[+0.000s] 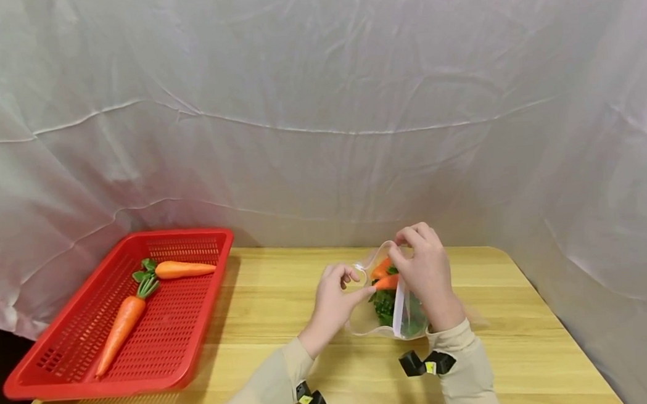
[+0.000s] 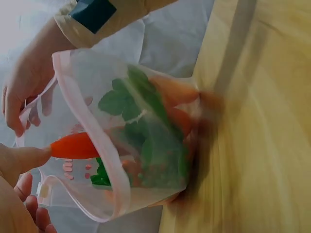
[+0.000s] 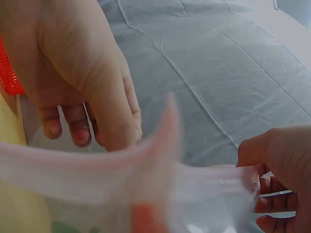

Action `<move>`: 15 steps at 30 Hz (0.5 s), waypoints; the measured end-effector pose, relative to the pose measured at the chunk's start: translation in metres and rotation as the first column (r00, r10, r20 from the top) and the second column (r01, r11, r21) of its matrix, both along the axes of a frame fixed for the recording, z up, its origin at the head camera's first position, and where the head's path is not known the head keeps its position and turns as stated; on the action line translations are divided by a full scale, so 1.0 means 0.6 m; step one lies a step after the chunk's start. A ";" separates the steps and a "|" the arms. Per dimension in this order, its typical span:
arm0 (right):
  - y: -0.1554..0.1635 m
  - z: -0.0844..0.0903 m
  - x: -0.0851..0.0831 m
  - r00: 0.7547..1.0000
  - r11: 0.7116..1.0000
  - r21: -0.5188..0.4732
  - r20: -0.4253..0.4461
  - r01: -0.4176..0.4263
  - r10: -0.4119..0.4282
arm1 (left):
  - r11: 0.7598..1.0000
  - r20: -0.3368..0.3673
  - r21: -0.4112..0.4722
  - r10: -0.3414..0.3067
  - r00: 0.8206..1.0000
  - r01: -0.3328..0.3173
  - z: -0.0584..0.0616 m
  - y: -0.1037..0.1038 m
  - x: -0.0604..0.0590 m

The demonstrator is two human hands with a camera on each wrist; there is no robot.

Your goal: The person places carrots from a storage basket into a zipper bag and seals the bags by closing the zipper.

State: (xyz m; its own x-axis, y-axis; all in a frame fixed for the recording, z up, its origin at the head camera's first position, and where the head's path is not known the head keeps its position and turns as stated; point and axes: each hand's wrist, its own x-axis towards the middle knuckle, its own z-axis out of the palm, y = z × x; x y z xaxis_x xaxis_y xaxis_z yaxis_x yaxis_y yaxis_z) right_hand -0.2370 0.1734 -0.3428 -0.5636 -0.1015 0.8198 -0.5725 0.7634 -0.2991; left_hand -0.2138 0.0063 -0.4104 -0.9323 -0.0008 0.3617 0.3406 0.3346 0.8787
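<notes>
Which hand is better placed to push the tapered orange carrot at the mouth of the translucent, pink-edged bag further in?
The left hand, I'd judge: its thumb is right at the tip of the carrot, while the right hand pinches the edge of the bag, seemingly holding it open.

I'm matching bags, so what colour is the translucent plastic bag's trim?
Its trim is pale pink, clearest in the left wrist view.

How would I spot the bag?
On the wooden table, look right of the red basket. There, a person's right hand grips a bag holding carrots. Its soft, see-through sides and pink rim set it apart from the basket.
</notes>
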 end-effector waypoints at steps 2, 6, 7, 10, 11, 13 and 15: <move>0.000 0.001 0.000 1.000 1.000 0.002 -0.002 0.002 -0.002 | 1.000 -0.006 -0.020 -0.002 1.000 0.002 0.001 0.004 -0.004; 0.000 0.001 0.000 1.000 1.000 -0.001 0.014 0.012 -0.011 | 0.998 0.005 -0.061 0.009 1.000 -0.009 0.002 0.013 -0.009; 0.000 0.001 0.000 1.000 1.000 -0.003 0.017 0.013 -0.013 | 0.997 0.006 -0.071 0.014 1.000 -0.013 0.002 0.014 -0.010; 0.000 0.001 0.000 1.000 1.000 -0.005 0.019 0.013 -0.013 | 0.997 0.006 -0.081 0.016 1.000 -0.016 0.003 0.017 -0.010; -0.001 0.001 0.000 1.000 1.000 -0.006 0.018 0.012 -0.012 | 0.997 0.005 -0.079 0.016 1.000 -0.015 0.002 0.016 -0.010; -0.001 0.001 0.000 1.000 1.000 -0.005 0.017 0.010 -0.010 | 0.998 -0.001 -0.069 0.014 1.000 -0.014 0.000 0.014 -0.009; 0.000 0.000 -0.001 1.000 1.000 -0.004 0.017 0.009 -0.009 | 0.998 -0.002 -0.059 0.012 1.000 -0.012 -0.003 0.010 -0.009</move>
